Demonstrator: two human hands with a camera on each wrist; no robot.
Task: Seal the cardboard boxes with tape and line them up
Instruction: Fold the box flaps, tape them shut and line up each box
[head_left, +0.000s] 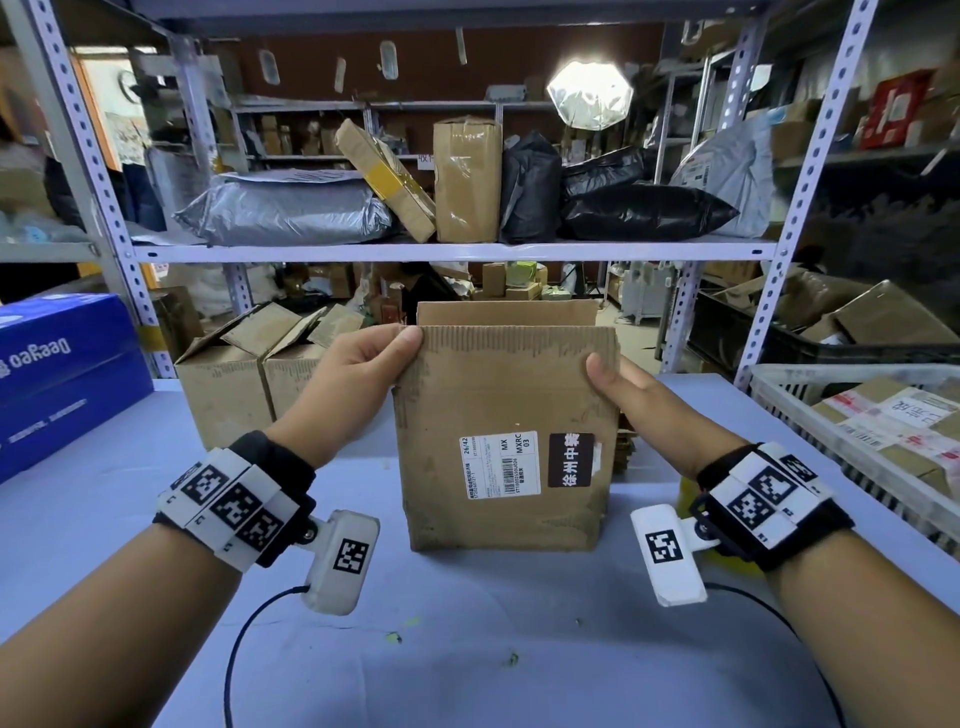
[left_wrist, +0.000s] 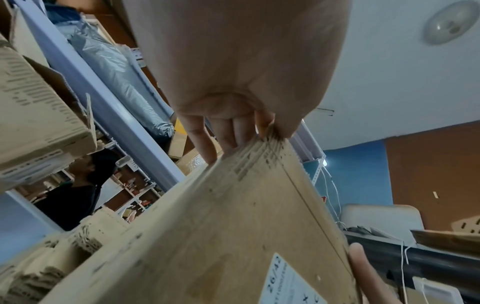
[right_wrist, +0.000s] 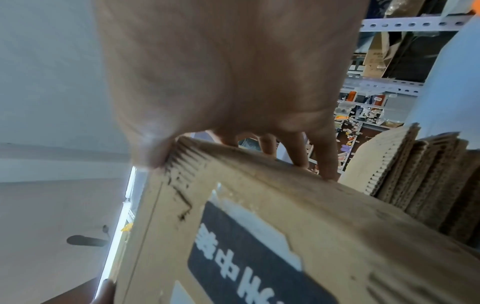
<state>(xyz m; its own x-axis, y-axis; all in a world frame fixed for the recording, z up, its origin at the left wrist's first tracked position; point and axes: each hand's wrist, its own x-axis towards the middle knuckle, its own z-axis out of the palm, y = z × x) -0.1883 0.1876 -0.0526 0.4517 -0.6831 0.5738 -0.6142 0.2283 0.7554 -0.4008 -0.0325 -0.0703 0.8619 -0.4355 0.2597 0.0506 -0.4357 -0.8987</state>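
- A worn cardboard box (head_left: 498, 441), its top flaps not yet closed, stands near the middle of the desk (head_left: 467, 623), its labelled face turned toward the person.
- The left hand (head_left: 348, 379) pinches the upper left corner of the box's near flap: thumb on the near face, fingers (left_wrist: 207, 139) behind the cardboard.
- The right hand (head_left: 644, 400) grips the upper right edge of the same box, thumb pressed on the near face and fingers (right_wrist: 298, 150) curled over the far side.
- A white shipping label (head_left: 498, 465) and a black sticker (head_left: 571, 460) sit side by side on the box's near face.
- Two more open boxes (head_left: 244, 374) stand behind and to the left, toward the desk's far edge.
- A blue carton (head_left: 62, 374) lies at the left edge of the desk.
- A white plastic crate (head_left: 810, 410) holding taped parcels sits at the right edge.
- Something yellow (head_left: 688, 493) shows behind the right wrist; what it is cannot be told.
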